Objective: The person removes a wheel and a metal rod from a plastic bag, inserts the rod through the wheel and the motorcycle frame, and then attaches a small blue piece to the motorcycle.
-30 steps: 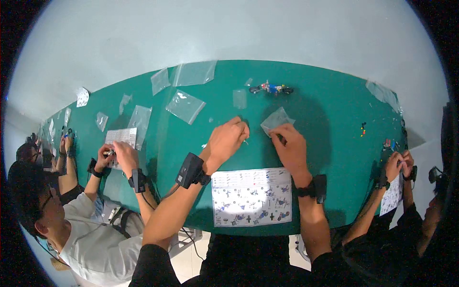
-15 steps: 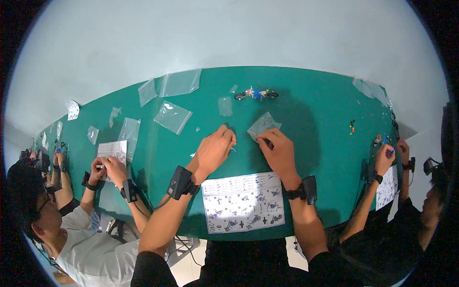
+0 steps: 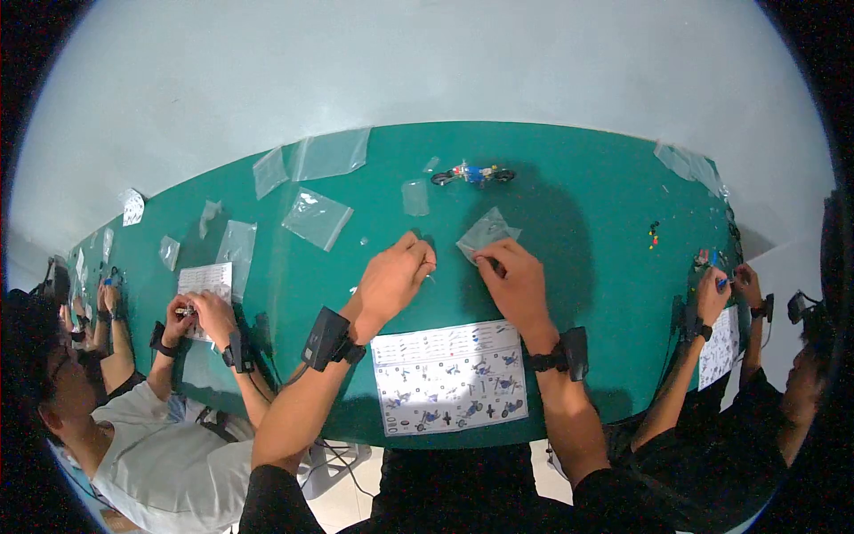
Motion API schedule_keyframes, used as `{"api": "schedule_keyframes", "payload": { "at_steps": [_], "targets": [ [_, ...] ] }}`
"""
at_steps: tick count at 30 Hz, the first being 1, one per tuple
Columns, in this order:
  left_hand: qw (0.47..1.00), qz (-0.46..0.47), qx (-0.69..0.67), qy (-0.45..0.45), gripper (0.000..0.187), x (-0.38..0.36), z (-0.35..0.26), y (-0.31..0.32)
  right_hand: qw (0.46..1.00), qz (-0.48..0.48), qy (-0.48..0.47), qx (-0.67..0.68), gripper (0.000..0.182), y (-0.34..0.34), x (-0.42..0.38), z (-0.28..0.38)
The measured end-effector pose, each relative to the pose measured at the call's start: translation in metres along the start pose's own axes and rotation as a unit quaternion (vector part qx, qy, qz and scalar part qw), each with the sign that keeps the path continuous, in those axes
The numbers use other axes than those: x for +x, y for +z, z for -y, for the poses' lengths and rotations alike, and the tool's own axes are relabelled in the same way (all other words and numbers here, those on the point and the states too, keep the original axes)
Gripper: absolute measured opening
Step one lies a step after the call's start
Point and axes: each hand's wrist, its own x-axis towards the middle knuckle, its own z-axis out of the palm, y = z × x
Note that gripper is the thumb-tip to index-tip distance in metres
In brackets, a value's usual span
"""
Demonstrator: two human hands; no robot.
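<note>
My left hand [image 3: 398, 278] is closed above the green table [image 3: 623, 329], fingertips pressed together. A tiny pale bit shows by its fingers, too small to name. My right hand [image 3: 516, 278] pinches the lower corner of a small clear plastic bag [image 3: 487, 230], which lies against the tabletop. Between my forearms is a printed instruction sheet [image 3: 451, 378] with rows of small building pictures. Beyond the hands stands a small toy motorcycle [image 3: 474, 174] with black wheels and blue parts.
Clear plastic bags [image 3: 318, 218] lie to the left and farther back. On the left a person in a white shirt [image 3: 178, 463] handles small parts over another sheet [image 3: 220, 278]. To the right a person in black [image 3: 712, 445] works beside small coloured pieces [image 3: 655, 235].
The view has shifted slightly, so most things sit a little farther left. Both my hands keep nearly the same pose, the right one still on the bag.
</note>
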Motion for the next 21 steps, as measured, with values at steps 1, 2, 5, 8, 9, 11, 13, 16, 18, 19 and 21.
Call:
{"api": "schedule_keyframes", "payload": {
  "at_steps": [1, 2, 5, 8, 9, 11, 13, 16, 18, 19, 21],
  "targets": [
    [1.0, 0.003, 0.007, 0.0, 0.008, 0.002, 0.0, 0.0, 1.0, 0.0, 0.003, 0.003, 0.011, 0.0, -0.001, 0.0],
    [1.0, 0.005, 0.014, 0.0, 0.007, 0.003, 0.001, 0.0, 1.0, 0.001, 0.003, 0.001, 0.011, 0.0, -0.001, -0.001],
    [1.0, 0.007, 0.024, 0.013, 0.006, 0.002, 0.0, -0.001, 1.0, 0.005, 0.001, -0.001, 0.011, -0.001, 0.0, -0.001],
    [0.999, 0.019, -0.012, 0.025, 0.007, 0.001, 0.0, -0.01, 1.0, -0.004, -0.006, -0.002, 0.011, 0.001, -0.001, -0.004],
    [0.999, 0.028, 0.003, 0.022, 0.007, 0.003, -0.001, -0.012, 1.0, -0.009, -0.013, -0.005, 0.01, 0.003, -0.001, -0.006],
    [0.998, 0.046, 0.031, 0.015, 0.007, 0.005, -0.002, -0.013, 1.0, -0.01, -0.012, -0.003, 0.011, 0.003, -0.001, -0.007],
    [0.996, 0.069, 0.049, 0.036, 0.008, 0.01, 0.0, -0.014, 1.0, -0.004, 0.002, 0.011, 0.012, 0.0, -0.001, 0.0],
    [0.99, 0.093, 0.084, 0.068, 0.009, 0.014, 0.002, -0.017, 1.0, -0.002, 0.004, 0.017, 0.012, -0.001, 0.0, 0.0],
    [0.986, 0.093, 0.103, 0.09, 0.011, 0.016, 0.002, -0.018, 1.0, -0.008, -0.007, 0.008, 0.011, 0.002, 0.001, -0.004],
    [0.985, 0.088, 0.107, 0.1, 0.011, 0.015, 0.002, -0.017, 1.0, -0.011, -0.011, 0.003, 0.011, 0.003, 0.0, -0.007],
    [0.983, 0.088, 0.115, 0.113, 0.012, 0.014, 0.002, -0.016, 1.0, -0.011, -0.008, 0.001, 0.011, 0.003, 0.0, -0.008]
  ]
}}
